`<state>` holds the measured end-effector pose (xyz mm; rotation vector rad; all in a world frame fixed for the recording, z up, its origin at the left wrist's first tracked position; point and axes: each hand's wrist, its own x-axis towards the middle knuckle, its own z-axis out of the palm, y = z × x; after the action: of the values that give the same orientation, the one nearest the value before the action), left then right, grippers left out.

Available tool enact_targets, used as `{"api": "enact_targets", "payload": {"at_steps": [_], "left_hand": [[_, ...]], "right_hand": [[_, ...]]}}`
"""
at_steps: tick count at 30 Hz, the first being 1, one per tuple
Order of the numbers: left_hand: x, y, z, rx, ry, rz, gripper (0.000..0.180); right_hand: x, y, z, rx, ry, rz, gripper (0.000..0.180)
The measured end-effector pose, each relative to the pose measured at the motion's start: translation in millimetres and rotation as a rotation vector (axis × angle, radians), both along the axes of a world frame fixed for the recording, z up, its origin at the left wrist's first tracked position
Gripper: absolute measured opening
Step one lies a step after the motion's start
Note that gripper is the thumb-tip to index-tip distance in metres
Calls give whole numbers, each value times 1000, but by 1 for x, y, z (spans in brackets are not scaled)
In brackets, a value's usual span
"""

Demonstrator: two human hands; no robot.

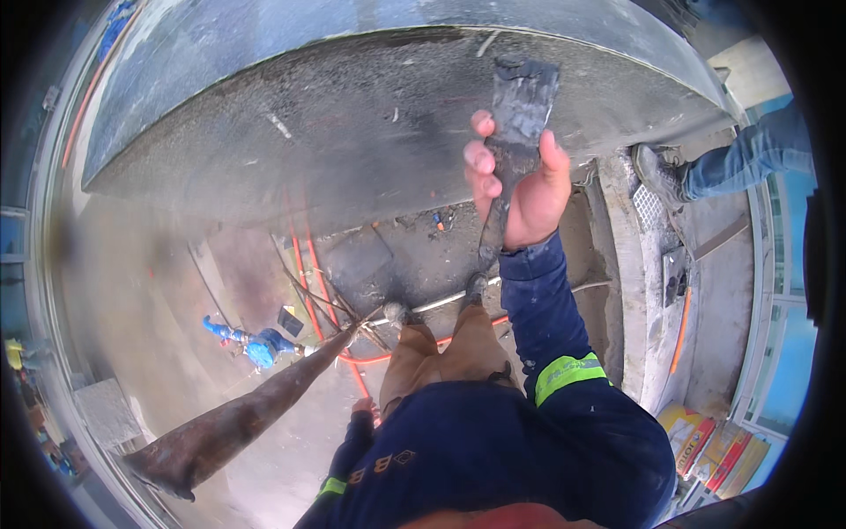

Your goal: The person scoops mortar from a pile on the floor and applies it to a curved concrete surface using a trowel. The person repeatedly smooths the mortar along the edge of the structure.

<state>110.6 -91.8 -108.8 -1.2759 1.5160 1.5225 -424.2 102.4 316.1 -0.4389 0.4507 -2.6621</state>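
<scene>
My right hand (529,198) is raised in front of me, closed around the dark handle of a putty knife (527,101). Its wide, smeared grey blade points up against the rough grey wall face (379,115). The fingers wrap the handle from the left, with the thumb on the right. Low beside my body, my left hand (363,406) hangs near the orange hose. Its fingers are too small and partly hidden to read.
A brown pole (256,410) leans at left. Orange hoses (317,273) and a white pipe (441,301) cross the floor near my feet. At right, another person's boot (659,175) rests on a ledge. Coloured buckets (687,432) stand lower right; a blue-clad person (260,351) is lower left.
</scene>
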Motion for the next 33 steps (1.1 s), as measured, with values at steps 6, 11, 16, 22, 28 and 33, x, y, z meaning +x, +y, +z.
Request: {"api": "enact_targets", "payload": {"at_steps": [6,11,16,22,28,33], "left_hand": [[15,-21,-80,-142,174,-481,29],[11,-20,-88,-137,183,-280,33],[-14,9,-31,28,-91,29,22],[35,-3,-81,-127,243,-395,21],[28,2,-93,-138,283,-470,22],[25,10,-99,-95,188,-286,23]], "right_hand": [[3,12,14,530,14,-94,56],[-1,1,23,613,-93,56,50],[6,-15,45,794,-136,-61,52],[11,-10,56,1415,527,-658,44],[4,-8,59,1730,1118,-1091,55],[17,-20,60,967,168,-243,38]]}}
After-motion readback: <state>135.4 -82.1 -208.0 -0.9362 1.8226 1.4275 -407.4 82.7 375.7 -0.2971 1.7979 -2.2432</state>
